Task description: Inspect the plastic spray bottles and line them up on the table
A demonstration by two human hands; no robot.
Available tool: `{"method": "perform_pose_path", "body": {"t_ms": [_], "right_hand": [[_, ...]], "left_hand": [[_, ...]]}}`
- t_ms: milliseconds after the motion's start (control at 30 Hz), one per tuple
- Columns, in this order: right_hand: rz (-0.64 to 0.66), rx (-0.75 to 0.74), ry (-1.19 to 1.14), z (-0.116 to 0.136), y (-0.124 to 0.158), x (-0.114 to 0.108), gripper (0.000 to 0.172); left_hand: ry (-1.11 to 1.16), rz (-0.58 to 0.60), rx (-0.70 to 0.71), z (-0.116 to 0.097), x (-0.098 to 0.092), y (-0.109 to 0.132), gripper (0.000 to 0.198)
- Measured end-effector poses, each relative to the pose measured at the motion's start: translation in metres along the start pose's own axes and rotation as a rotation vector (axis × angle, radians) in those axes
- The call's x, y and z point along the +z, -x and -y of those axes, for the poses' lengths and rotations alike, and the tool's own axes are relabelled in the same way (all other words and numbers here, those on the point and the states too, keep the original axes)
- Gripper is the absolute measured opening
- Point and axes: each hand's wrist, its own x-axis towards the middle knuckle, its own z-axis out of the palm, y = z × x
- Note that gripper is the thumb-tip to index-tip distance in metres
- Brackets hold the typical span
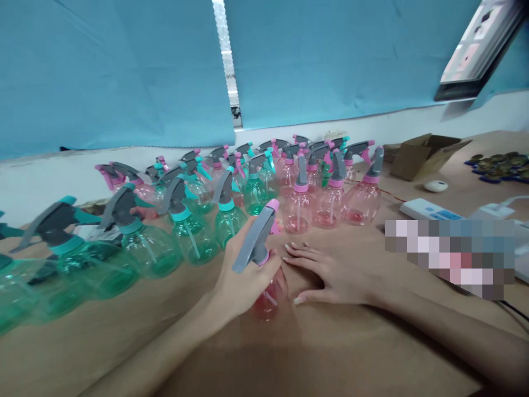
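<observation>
My left hand (243, 270) is closed round the neck of a pink spray bottle (266, 303) with a grey and pink trigger head. The bottle stands at the near middle of the table, its lower body showing below my fingers. Just to its right, my right hand (330, 273) lies flat on the tabletop, fingers stretched out and holding nothing. Beyond my hands stand three pink spray bottles (298, 212) in a row. A row of green spray bottles (192, 240) runs off to the left, each with a grey and turquoise head.
More pink and green spray bottles crowd the back by the wall. On the right are an open cardboard box (413, 160), a white mouse (436, 186), a white power strip (432, 210) and a pile of small round pieces (502, 165). A blurred-out patch hides something there.
</observation>
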Motion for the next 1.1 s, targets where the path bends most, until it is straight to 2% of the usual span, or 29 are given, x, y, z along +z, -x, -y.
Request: {"method": "perform_pose_path", "body": {"t_ms": [300,600,1100], "right_hand": [[-0.006,-0.004,-0.005,0.0030,-0.0005,-0.0017,0.083],[-0.004,-0.003,0.023,0.0024,-0.0003,-0.0010,0.083],[-0.029,-0.029,0.004,0.0017,0.0010,0.0006,0.082]], "left_hand": [[0.062,0.013,-0.032,0.0059,0.0050,0.0008,0.033],[0.091,-0.006,0.032,0.0077,0.0062,-0.0010,0.038],[0.065,-0.021,0.058,0.0102,0.0071,0.0006,0.034]]}}
